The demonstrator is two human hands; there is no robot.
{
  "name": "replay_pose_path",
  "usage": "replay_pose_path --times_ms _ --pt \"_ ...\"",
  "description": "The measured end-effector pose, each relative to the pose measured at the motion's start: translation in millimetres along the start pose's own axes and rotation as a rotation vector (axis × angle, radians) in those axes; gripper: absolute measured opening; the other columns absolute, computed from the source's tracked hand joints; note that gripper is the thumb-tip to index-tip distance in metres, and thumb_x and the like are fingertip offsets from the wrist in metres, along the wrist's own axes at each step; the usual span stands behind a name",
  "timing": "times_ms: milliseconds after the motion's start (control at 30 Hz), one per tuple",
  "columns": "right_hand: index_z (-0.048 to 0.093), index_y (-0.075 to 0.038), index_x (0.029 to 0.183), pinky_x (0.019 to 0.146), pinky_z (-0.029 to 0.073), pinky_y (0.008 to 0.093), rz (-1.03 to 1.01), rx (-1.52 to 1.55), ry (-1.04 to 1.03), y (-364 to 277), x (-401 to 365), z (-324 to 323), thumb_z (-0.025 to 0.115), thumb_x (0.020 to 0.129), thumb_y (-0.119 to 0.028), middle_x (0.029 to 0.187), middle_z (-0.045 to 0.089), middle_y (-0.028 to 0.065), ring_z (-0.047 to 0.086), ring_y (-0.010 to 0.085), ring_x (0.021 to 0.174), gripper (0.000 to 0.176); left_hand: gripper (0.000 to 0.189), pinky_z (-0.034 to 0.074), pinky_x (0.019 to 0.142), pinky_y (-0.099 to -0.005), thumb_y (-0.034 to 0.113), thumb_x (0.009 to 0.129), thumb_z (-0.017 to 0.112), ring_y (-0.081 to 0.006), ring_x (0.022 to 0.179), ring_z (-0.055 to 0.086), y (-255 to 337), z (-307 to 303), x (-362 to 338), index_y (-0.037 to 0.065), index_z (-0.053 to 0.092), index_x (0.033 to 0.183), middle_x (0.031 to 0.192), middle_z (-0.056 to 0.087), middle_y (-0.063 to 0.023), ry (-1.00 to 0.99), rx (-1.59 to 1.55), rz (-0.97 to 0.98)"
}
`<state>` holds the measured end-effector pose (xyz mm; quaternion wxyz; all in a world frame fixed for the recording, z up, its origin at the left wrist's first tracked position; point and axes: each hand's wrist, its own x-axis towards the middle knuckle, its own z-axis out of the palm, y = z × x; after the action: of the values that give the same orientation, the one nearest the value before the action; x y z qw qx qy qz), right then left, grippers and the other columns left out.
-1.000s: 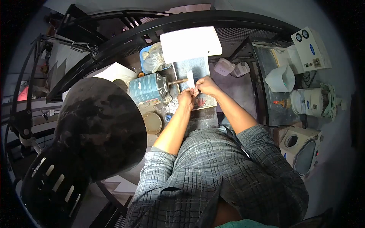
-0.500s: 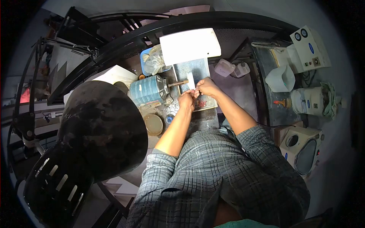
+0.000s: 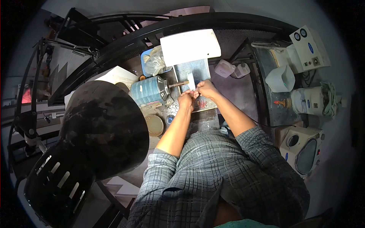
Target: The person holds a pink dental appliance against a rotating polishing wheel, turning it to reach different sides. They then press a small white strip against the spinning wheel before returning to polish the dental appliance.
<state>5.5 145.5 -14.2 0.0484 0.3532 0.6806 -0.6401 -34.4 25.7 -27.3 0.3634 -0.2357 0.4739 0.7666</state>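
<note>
Moved: almost nothing. Over the last second the left hand (image 3: 185,100) and the right hand (image 3: 207,89) slip slightly down the picture, and so do the motor and the board, so the shift looks like a nod of the head rather than a change of hold.
Unchanged: the fingertips of both hands meet at the same spot below the white wheel (image 3: 191,80), as in both earlier pictures.
Grip: both hands are pinched shut, fingertips together on a small piece that they mostly hide. What it is cannot be told.
Where the piece is: at the lower edge of the white wheel, above the board (image 3: 208,108), and probably touching the wheel, though the contact is too small to see.
Wheel: it sits on the end of a spindle (image 3: 178,83) that runs out of the blue motor (image 3: 149,90) just left of the hands.
Meaning: to judge by the steady hold, the work at the wheel is in mid-course, neither starting nor ending.
Nearby: a red smear on the board under the right hand, a round tin (image 3: 154,124) near the left forearm, and a white shield (image 3: 190,45) behind the wheel.
Further off: two plastic bottles (image 3: 230,68) and a clear jug (image 3: 280,79) on the right, well apart from the hands.
</note>
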Motion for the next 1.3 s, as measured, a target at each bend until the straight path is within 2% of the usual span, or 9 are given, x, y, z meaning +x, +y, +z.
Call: replay_pose_path --times_ms 67,133,267,400,600,733,800,1233,1300 --pt "0.063 0.003 0.073 0.055 0.044 0.0271 -0.006 -0.054 -0.043 3 -6 -3 0.053 0.075 0.003 0.065 0.062 0.0061 0.055 0.0112 0.057 0.01 0.014 0.057 0.059 -0.0297 -0.011 0.084 0.041 -0.0221 0.063 0.063 -1 0 -8 -0.007 0.053 0.089 0.08 0.061 -0.0162 -0.05 -0.02 0.003" --pt "0.065 0.004 0.078 0.052 0.042 0.0227 -0.182 0.013 -0.027 7 -15 -2 0.058 0.08 -0.003 0.068 0.061 0.0037 0.054 0.0081 0.058 0.01 0.014 0.057 0.063 -0.0293 -0.01 0.085 0.041 -0.0213 0.068 0.063 -5 0 -13 -0.007 0.053 0.092 0.082 0.062 -0.0154 -0.07 -0.054 0.014" --pt "0.065 0.004 0.083 0.059 0.046 0.0253 -0.396 -0.219 0.131 9 -34 -3 0.058 0.081 -0.004 0.07 0.064 0.0057 0.058 0.0089 0.064 0.011 0.011 0.057 0.065 -0.0296 -0.007 0.087 0.045 -0.0209 0.07 0.063 -14 -1 -19 -0.005 0.053 0.094 0.085 0.062 -0.0145 -0.116 -0.129 0.033" --pt "0.065 0.004 0.083 0.061 0.047 0.0263 -0.39 -0.237 0.139 10 -27 -3 0.058 0.08 -0.004 0.071 0.065 0.008 0.059 0.0094 0.066 0.011 0.009 0.057 0.067 -0.0296 -0.005 0.088 0.047 -0.0214 0.073 0.063 -18 -4 -9 -0.005 0.053 0.095 0.087 0.062 -0.0141 -0.132 -0.115 0.044" --pt "0.064 0.004 0.074 0.058 0.045 0.0262 -0.04 -0.265 0.035 -18 -9 -3 0.055 0.073 0.002 0.067 0.063 0.0073 0.057 0.0106 0.062 0.008 0.01 0.057 0.067 -0.0304 -0.007 0.088 0.044 -0.0225 0.071 0.063 -12 1 -3 -0.007 0.051 0.095 0.085 0.062 -0.016 -0.049 -0.146 0.009" --pt "0.063 0.004 0.071 0.056 0.044 0.0266 -0.061 -0.203 0.024 3 8 2 0.054 0.07 0.003 0.065 0.062 0.0075 0.056 0.0108 0.06 0.009 0.01 0.057 0.067 -0.0312 -0.009 0.087 0.045 -0.0241 0.072 0.064 -11 0 1 -0.007 0.05 0.095 0.085 0.061 -0.0169 -0.053 -0.187 -0.019" --pt "0.055 0.0 0.061 0.052 0.041 0.0327 -0.094 -0.146 0.058 9 11 5 0.051 0.068 0.002 0.057 0.056 0.0099 0.051 0.0138 0.055 0.009 0.01 0.057 0.066 -0.0319 -0.009 0.087 0.044 -0.0251 0.071 0.064 -8 3 -2 -0.008 0.05 0.095 0.085 0.061 -0.0179 0.021 -0.19 0.007" --pt "0.059 0.005 0.066 0.053 0.045 0.0289 -0.086 0.026 0.113 2 -12 15 0.053 0.074 0.003 0.059 0.059 0.0095 0.055 0.0106 0.054 0.01 0.009 0.054 0.058 -0.0278 -0.006 0.088 0.045 -0.0196 0.061 0.06 -12 -8 15 -0.008 0.051 0.094 0.081 0.061 -0.016 -0.092 -0.055 0.064" --pt "0.06 0.005 0.067 0.053 0.046 0.0282 -0.075 0.122 0.107 11 -4 13 0.052 0.077 0.003 0.06 0.061 0.0096 0.056 0.0107 0.052 0.013 0.012 0.056 0.062 -0.0276 -0.009 0.086 0.042 -0.0198 0.064 0.061 -15 -5 17 -0.004 0.052 0.09 0.08 0.06 -0.0119 -0.064 -0.013 0.042"
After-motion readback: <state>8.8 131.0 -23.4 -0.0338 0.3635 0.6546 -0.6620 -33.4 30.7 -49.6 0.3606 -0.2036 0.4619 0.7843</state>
